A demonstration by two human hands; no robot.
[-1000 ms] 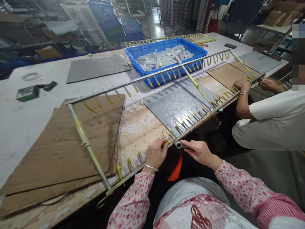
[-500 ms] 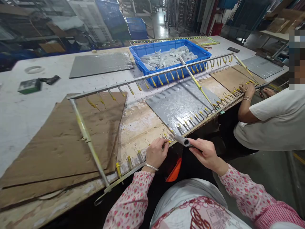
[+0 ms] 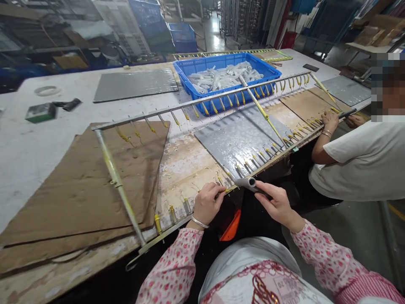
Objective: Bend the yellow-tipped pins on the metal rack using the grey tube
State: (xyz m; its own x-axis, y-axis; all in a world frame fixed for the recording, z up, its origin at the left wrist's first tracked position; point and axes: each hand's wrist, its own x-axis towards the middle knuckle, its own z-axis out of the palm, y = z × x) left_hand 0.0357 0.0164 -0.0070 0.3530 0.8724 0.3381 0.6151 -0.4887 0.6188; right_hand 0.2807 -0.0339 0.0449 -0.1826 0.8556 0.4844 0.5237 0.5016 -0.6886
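My left hand [image 3: 207, 203] rests at the front rail of a metal frame [image 3: 253, 169], its thumb and fingertips pinched round a small yellow-coated hook [image 3: 225, 191]. A grey pipe-headed tool [image 3: 246, 182] with a dark handle is gripped in my right hand [image 3: 278, 203]. Its hollow end faces me, just right of my left fingertips, above the rail. Wire hooks with yellow coating line both long rails; some stand along the near rail on either side of my left hand. Whether the tool touches the rail, I cannot tell.
A blue crate [image 3: 190, 84] of clear plastic pieces stands behind the frame. Brown cardboard [image 3: 79, 190] and a grey sheet [image 3: 218, 141] lie beneath it. To the right, a co-worker [image 3: 357, 160] handles the same rail. An orange piece [image 3: 230, 227] shows below the table edge.
The pipe-headed tool has shifted slightly right and turned, showing more of its hollow end. My left hand stays at the same hook. The co-worker's arm has moved slightly.
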